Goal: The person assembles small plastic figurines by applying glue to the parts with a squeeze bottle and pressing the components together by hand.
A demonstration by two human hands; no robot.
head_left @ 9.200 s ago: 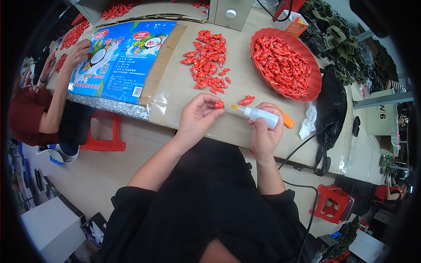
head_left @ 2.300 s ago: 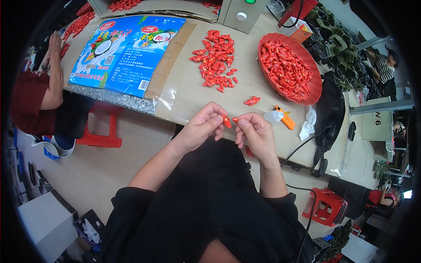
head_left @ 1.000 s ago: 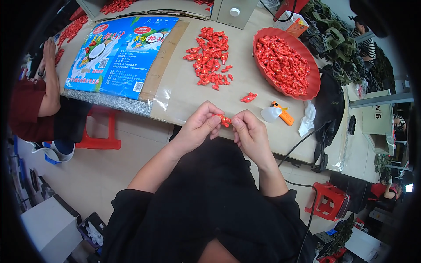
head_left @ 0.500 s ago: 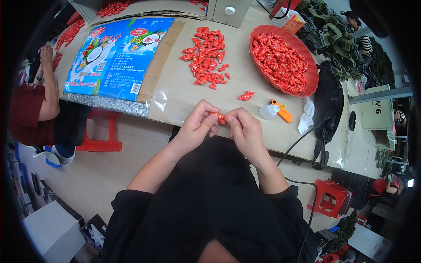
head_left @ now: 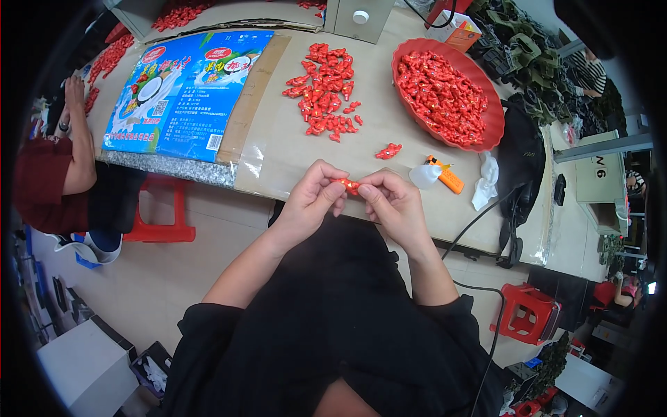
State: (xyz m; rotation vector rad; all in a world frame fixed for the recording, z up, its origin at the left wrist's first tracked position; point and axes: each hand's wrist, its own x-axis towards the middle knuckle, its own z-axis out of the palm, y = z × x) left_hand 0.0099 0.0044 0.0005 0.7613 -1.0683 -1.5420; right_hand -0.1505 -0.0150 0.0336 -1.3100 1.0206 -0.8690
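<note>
Between my hands, just in front of the table edge, is a small glossy red figure-like piece with yellowish specks. The thumb and fingers of my left hand pinch its left end. On its right end, the thumb and forefinger of my right hand are closed. Part of the piece is hidden by my fingertips. A single similar red piece lies on the table ahead of my right hand. Farther off is a loose group of such pieces. To its right, a scalloped red bowl is heaped with more.
An orange-handled tool, a small white object and crumpled white tissue lie right of my hands. A black bag with a cable sits beyond. Blue printed cardboard covers the table's left. Another person's arm is at far left.
My right hand has shifted slightly along the red piece, and more of the piece shows between my fingertips. My left hand keeps its pinch.
</note>
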